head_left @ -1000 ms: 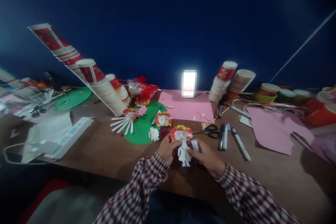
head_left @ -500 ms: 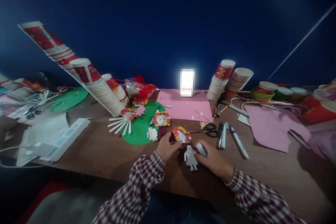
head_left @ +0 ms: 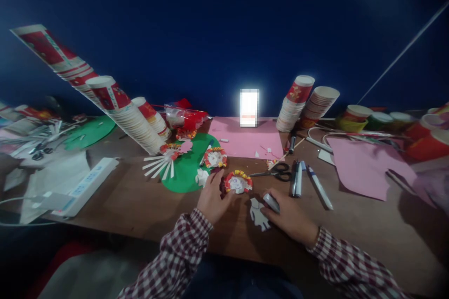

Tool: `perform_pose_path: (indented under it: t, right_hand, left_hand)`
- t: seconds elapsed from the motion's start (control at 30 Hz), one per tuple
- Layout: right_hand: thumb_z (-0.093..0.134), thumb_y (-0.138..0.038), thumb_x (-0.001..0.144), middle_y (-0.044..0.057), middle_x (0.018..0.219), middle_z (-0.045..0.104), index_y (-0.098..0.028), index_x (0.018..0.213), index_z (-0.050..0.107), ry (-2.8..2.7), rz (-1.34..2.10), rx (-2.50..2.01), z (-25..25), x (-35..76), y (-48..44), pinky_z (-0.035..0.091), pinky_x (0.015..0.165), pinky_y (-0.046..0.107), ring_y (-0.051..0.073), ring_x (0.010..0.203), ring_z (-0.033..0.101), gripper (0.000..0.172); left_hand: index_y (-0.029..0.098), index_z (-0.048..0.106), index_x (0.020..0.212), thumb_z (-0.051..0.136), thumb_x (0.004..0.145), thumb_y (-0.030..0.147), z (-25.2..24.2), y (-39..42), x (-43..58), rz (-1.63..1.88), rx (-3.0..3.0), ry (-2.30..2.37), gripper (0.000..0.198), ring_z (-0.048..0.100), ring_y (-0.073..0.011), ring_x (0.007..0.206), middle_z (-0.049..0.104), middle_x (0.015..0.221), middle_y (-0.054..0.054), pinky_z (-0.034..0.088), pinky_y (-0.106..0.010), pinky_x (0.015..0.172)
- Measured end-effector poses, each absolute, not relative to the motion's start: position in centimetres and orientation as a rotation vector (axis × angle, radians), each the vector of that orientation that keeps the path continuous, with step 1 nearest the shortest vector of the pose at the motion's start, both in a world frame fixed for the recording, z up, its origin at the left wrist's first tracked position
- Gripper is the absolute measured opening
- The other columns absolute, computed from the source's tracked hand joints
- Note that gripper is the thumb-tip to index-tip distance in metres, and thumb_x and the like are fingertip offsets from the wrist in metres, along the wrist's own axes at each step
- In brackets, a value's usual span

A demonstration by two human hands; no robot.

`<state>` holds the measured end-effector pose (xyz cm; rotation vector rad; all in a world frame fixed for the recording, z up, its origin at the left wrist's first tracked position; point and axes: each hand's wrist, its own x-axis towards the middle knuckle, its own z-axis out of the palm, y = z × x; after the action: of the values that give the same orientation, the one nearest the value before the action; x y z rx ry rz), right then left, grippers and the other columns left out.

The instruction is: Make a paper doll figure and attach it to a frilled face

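1. Paper figure cutout — just left of my right hand, edge pinched by its thumb, with a white stick gripped too.
2. Left hand loosely spread beside the paper rosette — contact unclear.

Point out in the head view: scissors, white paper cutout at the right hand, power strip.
Scissors [head_left: 275, 174]: head view, where blades meet black handles.
White paper cutout [head_left: 258, 215]: head view, middle of its body.
Power strip [head_left: 86, 187]: head view, top face.
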<state>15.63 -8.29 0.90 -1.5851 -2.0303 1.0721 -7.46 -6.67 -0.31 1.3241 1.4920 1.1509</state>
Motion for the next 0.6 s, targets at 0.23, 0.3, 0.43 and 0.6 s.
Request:
perform_pose_path:
  t: [0.23,0.3,0.43,0.6]
  right_hand:
    - [0.046,-0.04,0.089,0.005,0.094,0.066,-0.022,0.101,0.055,-1.606,1.222,-1.406,1.8,15.5,-9.6,0.046,0.077,0.033,0.021,0.085,0.061,0.024]
    - [0.046,-0.043,0.089,0.006,0.102,0.066,-0.023,0.106,0.055,-1.319,1.429,-1.255,2.2,14.8,-10.4,0.049,0.079,0.032,0.02,0.089,0.063,0.027]
    - [0.057,-0.044,0.084,0.007,0.114,0.065,-0.026,0.108,0.058,-0.989,1.528,-1.161,2.3,13.5,-11.4,0.051,0.08,0.032,0.021,0.097,0.063,0.03]
    - [0.056,-0.041,0.085,0.005,0.124,0.061,-0.029,0.11,0.057,-0.972,1.512,-1.097,1.8,12.8,-11.6,0.049,0.088,0.034,0.02,0.107,0.059,0.027]
  left_hand:
    - [0.02,0.063,0.105,0.061,0.077,0.029,2.2,-9.7,-3.5,0.865,1.76,1.298,0.029,0.058,-0.0151,0.067,0.065,0.088,-0.004,0.048,-0.028,0.069]
    - [0.021,0.054,0.115,0.071,0.068,0.034,2.5,-10.4,-2.1,0.82,1.773,1.275,0.051,0.061,-0.019,0.083,0.065,0.101,-0.004,0.048,-0.03,0.076]
    - [0.023,0.04,0.122,0.075,0.063,0.034,2.5,-11.0,-0.6,0.825,1.665,1.438,0.069,0.063,-0.019,0.081,0.067,0.093,-0.001,0.047,-0.029,0.072]
    - [0.023,0.05,0.11,0.07,0.067,0.031,2.4,-11.1,-0.4,0.742,1.685,1.518,0.048,0.061,-0.0167,0.066,0.066,0.076,0.003,0.042,-0.026,0.062]
